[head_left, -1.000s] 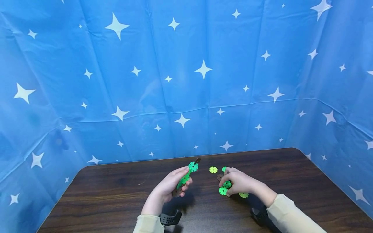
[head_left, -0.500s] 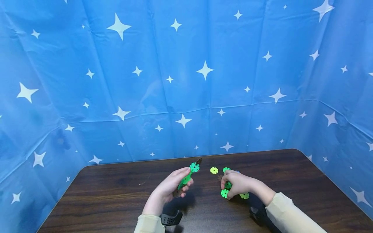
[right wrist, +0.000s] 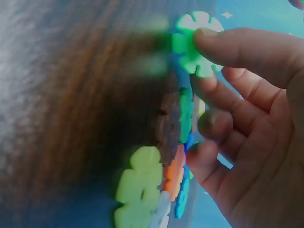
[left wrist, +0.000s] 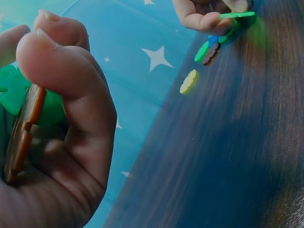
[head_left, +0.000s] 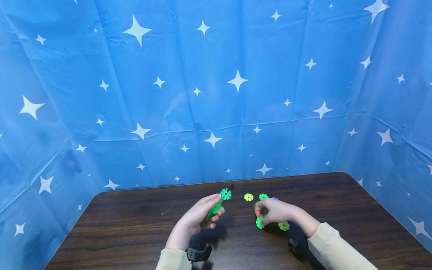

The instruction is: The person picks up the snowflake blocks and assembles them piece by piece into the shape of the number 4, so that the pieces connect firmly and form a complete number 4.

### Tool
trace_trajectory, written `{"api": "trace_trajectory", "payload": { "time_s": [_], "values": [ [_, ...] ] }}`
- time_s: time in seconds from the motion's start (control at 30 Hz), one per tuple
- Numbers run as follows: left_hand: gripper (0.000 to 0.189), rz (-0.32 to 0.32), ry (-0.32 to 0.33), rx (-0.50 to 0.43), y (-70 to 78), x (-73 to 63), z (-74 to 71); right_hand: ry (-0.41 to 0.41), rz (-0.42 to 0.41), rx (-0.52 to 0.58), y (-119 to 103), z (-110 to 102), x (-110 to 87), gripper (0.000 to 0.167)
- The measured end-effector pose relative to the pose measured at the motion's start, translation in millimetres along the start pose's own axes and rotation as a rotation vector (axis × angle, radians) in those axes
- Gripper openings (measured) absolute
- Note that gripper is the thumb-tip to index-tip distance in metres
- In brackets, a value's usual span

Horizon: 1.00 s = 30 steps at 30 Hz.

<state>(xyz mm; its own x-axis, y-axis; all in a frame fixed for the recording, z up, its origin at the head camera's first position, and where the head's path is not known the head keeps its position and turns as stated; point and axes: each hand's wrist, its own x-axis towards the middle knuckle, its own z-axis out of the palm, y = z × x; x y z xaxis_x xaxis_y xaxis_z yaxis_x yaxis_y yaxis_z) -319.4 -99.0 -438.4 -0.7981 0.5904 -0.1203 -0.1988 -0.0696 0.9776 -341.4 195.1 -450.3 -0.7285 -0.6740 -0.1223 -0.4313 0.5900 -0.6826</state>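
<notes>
My left hand holds a chain of interlocked snowflake discs, its green discs running up past the thumb to a brown disc at the tip. A brown disc stands edge-on inside the curled fingers in the left wrist view. Low over the table, my right hand pinches one bright green snowflake disc between thumb and fingers. Under and beyond that hand lie loose discs, including a darker green one, a brown one and an orange one, partly covered.
A yellow disc and a green disc lie beyond the right hand on the dark wooden table. A yellow-green disc lies beside the right wrist. Behind the table hangs a blue star-printed curtain.
My right hand's fingers have drawn together on the bright green disc, which has tipped from flat to a steeper angle. The left hand and its chain stay nearly still.
</notes>
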Motion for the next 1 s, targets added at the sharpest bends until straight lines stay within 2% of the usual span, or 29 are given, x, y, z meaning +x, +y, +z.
{"api": "trace_trajectory", "payload": {
  "time_s": [0.13,0.23,0.47,0.63,0.83,1.0],
  "values": [
    [0.047,0.001,0.002,0.006,0.2,0.3,-0.1,0.003,-0.058,0.056,-1,-6,2.1,0.012],
    [0.049,-0.003,0.0,0.004,0.6,0.1,-0.1,0.042,-0.102,0.116,-2,-11,6.3,0.009],
    [0.049,-0.014,0.0,-0.004,1.6,-0.7,0.8,0.232,-0.129,0.32,-15,-17,20.6,0.009],
    [0.055,-0.015,0.005,-0.003,1.6,-1.1,0.8,0.359,-0.154,0.396,-29,-15,30.6,0.013],
    [0.056,-0.011,0.011,-0.003,1.1,-0.9,0.0,0.503,-0.146,0.582,-45,-14,40.5,0.022],
    [0.05,-0.004,0.013,-0.004,1.8,-0.8,0.1,0.593,-0.123,0.659,-53,-14,44.9,0.027]
  ]
}}
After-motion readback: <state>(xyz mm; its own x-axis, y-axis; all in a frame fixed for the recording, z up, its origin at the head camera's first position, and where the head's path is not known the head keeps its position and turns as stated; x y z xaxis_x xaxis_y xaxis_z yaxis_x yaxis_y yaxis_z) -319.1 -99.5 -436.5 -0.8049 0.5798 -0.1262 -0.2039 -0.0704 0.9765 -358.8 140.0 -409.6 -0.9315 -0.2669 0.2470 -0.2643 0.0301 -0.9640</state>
